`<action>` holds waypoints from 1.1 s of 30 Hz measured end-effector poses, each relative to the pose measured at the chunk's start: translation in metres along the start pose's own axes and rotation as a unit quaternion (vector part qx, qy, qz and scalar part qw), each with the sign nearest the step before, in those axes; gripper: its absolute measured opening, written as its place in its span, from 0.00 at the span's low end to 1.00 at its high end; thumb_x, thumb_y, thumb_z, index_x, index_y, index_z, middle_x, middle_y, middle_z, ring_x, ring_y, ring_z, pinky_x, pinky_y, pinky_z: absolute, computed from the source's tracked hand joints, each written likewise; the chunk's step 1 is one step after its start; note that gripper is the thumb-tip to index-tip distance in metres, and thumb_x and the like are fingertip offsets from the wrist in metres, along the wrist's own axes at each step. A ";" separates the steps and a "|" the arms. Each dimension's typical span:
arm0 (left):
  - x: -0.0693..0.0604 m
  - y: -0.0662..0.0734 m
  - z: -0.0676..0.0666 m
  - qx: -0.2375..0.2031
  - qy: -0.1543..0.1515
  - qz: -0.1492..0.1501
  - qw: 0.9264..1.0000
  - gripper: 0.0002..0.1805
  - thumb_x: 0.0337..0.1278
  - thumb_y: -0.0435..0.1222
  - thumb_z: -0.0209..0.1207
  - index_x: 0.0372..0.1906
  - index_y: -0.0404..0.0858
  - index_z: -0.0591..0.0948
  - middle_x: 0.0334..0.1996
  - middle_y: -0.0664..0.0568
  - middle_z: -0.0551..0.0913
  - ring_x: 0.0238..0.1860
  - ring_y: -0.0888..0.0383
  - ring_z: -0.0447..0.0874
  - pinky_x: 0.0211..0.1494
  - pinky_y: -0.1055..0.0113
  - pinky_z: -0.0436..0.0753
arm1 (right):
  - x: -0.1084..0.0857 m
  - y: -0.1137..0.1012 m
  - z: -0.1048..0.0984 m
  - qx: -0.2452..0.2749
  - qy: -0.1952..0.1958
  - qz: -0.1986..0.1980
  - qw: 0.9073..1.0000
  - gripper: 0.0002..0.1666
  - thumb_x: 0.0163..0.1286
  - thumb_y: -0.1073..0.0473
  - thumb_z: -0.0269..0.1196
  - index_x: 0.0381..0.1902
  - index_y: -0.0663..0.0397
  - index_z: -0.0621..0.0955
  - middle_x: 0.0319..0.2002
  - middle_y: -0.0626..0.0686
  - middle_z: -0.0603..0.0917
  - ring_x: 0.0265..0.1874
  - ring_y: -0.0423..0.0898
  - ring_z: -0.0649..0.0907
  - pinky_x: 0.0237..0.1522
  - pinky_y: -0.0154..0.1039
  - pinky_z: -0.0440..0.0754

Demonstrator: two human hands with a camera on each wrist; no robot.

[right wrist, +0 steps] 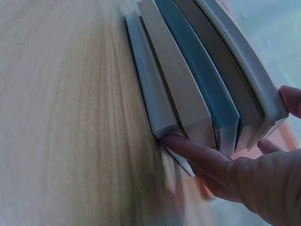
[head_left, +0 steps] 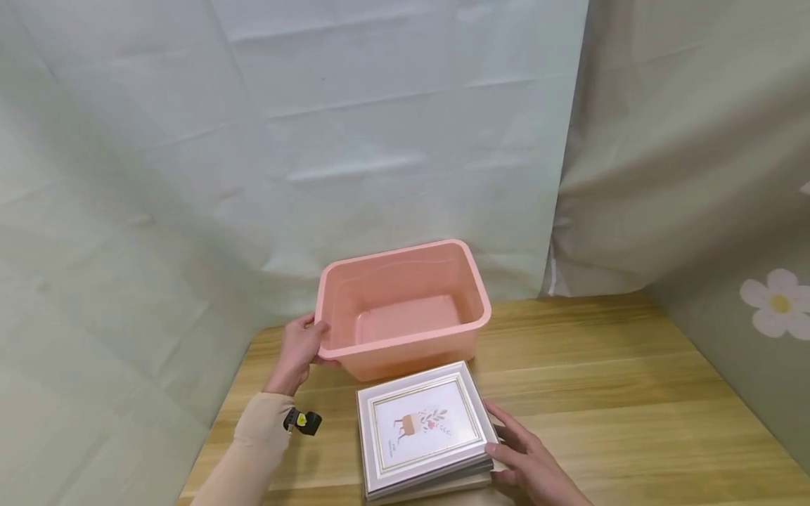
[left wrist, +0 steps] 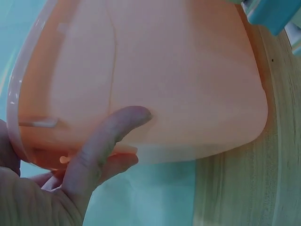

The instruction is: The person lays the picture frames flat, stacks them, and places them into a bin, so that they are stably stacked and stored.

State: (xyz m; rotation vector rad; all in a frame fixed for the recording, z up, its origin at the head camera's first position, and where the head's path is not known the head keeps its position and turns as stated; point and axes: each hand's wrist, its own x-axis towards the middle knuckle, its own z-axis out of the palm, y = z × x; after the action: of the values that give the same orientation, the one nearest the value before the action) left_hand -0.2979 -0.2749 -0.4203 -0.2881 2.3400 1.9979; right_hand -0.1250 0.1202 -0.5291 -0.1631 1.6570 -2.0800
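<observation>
A pink plastic bin [head_left: 399, 351] stands on the wooden table against the back curtain, with nothing visible inside. My left hand [head_left: 300, 351] grips its left end at the rim; in the left wrist view the thumb lies along the bin's pink wall [left wrist: 188, 70]. In front of the bin lies a stack of picture frames [head_left: 424, 425], the top one white with a plant print. My right hand [head_left: 534, 460] holds the stack's right side, thumb at the top frame's edge. In the right wrist view, a finger reaches the lowest frame [right wrist: 153, 89] of several.
Wooden tabletop [head_left: 582, 400] extends to the right of the stack. A pale curtain [head_left: 392, 126] hangs behind and to the left, and a darker curtain with a white flower [head_left: 778, 303] hangs on the right. A black wrist strap [head_left: 301, 422] is on the left sleeve.
</observation>
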 end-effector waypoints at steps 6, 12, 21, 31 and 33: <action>0.001 0.000 0.002 0.015 -0.009 0.004 1.000 0.31 0.79 0.32 0.50 0.80 0.25 0.68 0.39 0.38 0.89 0.23 0.55 0.93 0.30 0.50 0.92 | -0.002 0.000 0.002 0.000 0.007 0.012 1.000 0.47 0.86 0.56 0.57 0.89 0.51 0.46 0.81 0.82 0.56 0.63 0.49 0.83 0.60 0.54 0.89; 0.006 0.000 0.003 0.019 -0.007 -0.002 1.000 0.30 0.80 0.34 0.51 0.79 0.26 0.69 0.40 0.38 0.90 0.23 0.55 0.93 0.30 0.51 0.92 | -0.003 -0.003 0.002 -0.006 0.006 0.013 1.000 0.47 0.86 0.55 0.57 0.90 0.51 0.45 0.82 0.82 0.55 0.63 0.49 0.83 0.60 0.54 0.89; 0.006 -0.009 0.002 -0.020 -0.003 -0.011 1.000 0.29 0.82 0.41 0.56 0.75 0.26 0.73 0.55 0.34 0.84 0.33 0.58 0.92 0.40 0.46 0.94 | -0.004 -0.005 0.001 -0.005 0.018 0.024 1.000 0.48 0.85 0.53 0.59 0.90 0.48 0.47 0.83 0.80 0.55 0.63 0.49 0.83 0.59 0.52 0.89; -0.026 -0.028 -0.013 -0.030 0.003 -0.035 0.999 0.32 0.89 0.51 0.41 0.76 0.32 0.69 0.57 0.46 0.84 0.51 0.56 0.91 0.58 0.54 0.93 | 0.000 -0.006 0.002 -0.007 0.009 0.020 1.000 0.47 0.85 0.54 0.59 0.90 0.47 0.48 0.82 0.79 0.57 0.61 0.47 0.83 0.58 0.49 0.88; -0.044 -0.037 -0.016 -0.020 0.005 -0.055 0.998 0.34 0.89 0.51 0.39 0.81 0.30 0.62 0.65 0.37 0.79 0.60 0.48 0.87 0.59 0.56 0.92 | 0.001 -0.005 0.004 -0.008 0.002 0.020 1.000 0.47 0.85 0.54 0.59 0.90 0.47 0.47 0.82 0.79 0.56 0.63 0.49 0.83 0.59 0.50 0.88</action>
State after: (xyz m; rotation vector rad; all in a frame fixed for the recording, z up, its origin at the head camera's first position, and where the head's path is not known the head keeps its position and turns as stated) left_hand -0.2474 -0.2908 -0.4465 -0.4210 2.2401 1.9983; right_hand -0.1256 0.1176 -0.5238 -0.1300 1.6662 -2.0396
